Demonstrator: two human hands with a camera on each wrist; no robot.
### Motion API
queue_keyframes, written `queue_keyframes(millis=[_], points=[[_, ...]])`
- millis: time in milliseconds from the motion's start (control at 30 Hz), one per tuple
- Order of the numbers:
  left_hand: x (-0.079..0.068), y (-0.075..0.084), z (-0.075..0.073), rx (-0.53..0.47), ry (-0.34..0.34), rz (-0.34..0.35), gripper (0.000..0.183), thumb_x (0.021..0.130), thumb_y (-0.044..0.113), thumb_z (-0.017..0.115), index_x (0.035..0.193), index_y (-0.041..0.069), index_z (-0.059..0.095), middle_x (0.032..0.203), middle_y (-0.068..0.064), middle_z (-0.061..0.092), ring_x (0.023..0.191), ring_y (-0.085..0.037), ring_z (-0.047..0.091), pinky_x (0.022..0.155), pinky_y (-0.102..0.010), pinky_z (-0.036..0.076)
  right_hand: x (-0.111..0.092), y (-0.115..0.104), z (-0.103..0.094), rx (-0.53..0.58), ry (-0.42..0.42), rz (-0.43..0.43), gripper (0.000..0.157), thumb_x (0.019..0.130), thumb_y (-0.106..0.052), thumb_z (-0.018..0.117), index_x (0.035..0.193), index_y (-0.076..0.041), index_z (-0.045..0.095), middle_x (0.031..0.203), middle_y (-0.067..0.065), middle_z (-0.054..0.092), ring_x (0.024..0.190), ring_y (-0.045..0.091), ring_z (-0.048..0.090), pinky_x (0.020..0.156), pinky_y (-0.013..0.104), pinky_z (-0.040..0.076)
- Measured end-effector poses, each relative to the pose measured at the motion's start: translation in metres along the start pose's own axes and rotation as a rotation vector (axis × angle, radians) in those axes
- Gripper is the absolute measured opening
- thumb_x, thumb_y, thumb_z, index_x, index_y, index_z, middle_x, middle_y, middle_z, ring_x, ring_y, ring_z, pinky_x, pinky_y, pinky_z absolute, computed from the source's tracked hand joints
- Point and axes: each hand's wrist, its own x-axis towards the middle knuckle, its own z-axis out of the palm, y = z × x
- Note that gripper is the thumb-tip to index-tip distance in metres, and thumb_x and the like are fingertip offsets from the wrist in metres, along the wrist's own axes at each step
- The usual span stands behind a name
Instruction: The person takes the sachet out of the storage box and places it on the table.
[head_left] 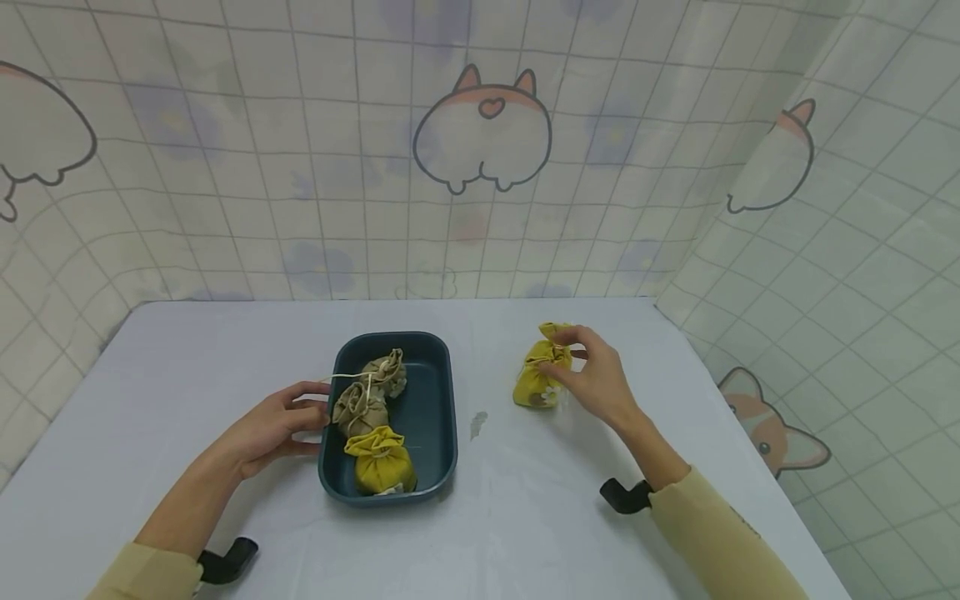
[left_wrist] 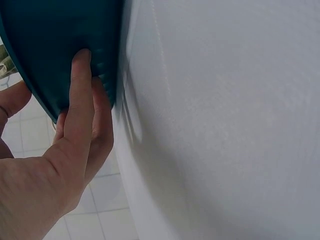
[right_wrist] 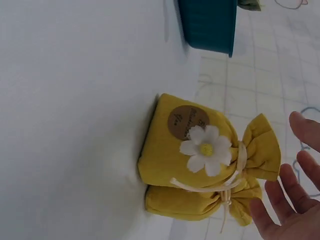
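Note:
My left hand (head_left: 273, 425) is at the left side of a dark teal plastic container (head_left: 438, 396), its extended fingers (left_wrist: 80, 95) touching the outer wall. Inside the container are two grey-brown drawstring pouches (head_left: 362, 408) and a yellow drawstring pouch (head_left: 384, 468). To the right, two more yellow pouches stand side by side on the table. The nearer yellow pouch (right_wrist: 162, 155) bears a white cloth flower and a round brown label; the other yellow pouch (right_wrist: 180, 202) is partly hidden by it. Beside their gathered tops is my right hand (head_left: 600, 379), fingers spread and holding nothing.
A white-covered table (head_left: 510, 533) carries everything, with a small grey mark (head_left: 478, 423) between container and pouches. Behind and to the right hangs a checked curtain (head_left: 375, 233) printed with cartoon corgis. A pale cord (head_left: 345, 376) lies over the container's left rim.

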Motion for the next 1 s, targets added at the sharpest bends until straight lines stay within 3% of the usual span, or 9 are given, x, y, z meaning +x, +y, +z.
queue_keyframes(millis=[167, 533, 1000], points=[[0.0, 0.001, 0.001, 0.004, 0.0, 0.0, 0.063, 0.097, 0.007, 0.052, 0.154, -0.003, 0.028, 0.136, -0.025, 0.054, 0.111, -0.03, 0.062, 0.092, -0.05, 0.057, 0.004, -0.014, 0.003, 0.043, 0.007, -0.052, 0.044, 0.085, -0.011, 0.086, 0.122, -0.001, 0.063, 0.126, 0.012, 0.066, 0.117, 0.033, 0.06, 0.101, 0.049, 0.05], [-0.001, 0.001, 0.001, -0.004, -0.016, -0.002, 0.065, 0.099, 0.009, 0.055, 0.155, -0.004, 0.025, 0.138, -0.025, 0.053, 0.116, -0.03, 0.06, 0.092, -0.051, 0.057, 0.017, -0.036, 0.023, 0.056, -0.046, -0.054, 0.042, 0.087, -0.017, 0.085, 0.122, -0.007, 0.065, 0.123, 0.006, 0.065, 0.117, 0.025, 0.06, 0.103, 0.046, 0.051], [-0.002, 0.001, 0.001, 0.002, -0.02, 0.001, 0.065, 0.1, 0.009, 0.055, 0.155, -0.005, 0.024, 0.139, -0.026, 0.052, 0.116, -0.03, 0.06, 0.092, -0.052, 0.057, 0.05, -0.055, 0.068, 0.139, -0.279, -0.096, 0.045, 0.089, -0.016, 0.084, 0.128, -0.007, 0.062, 0.123, 0.004, 0.064, 0.115, 0.018, 0.061, 0.098, 0.034, 0.054]])
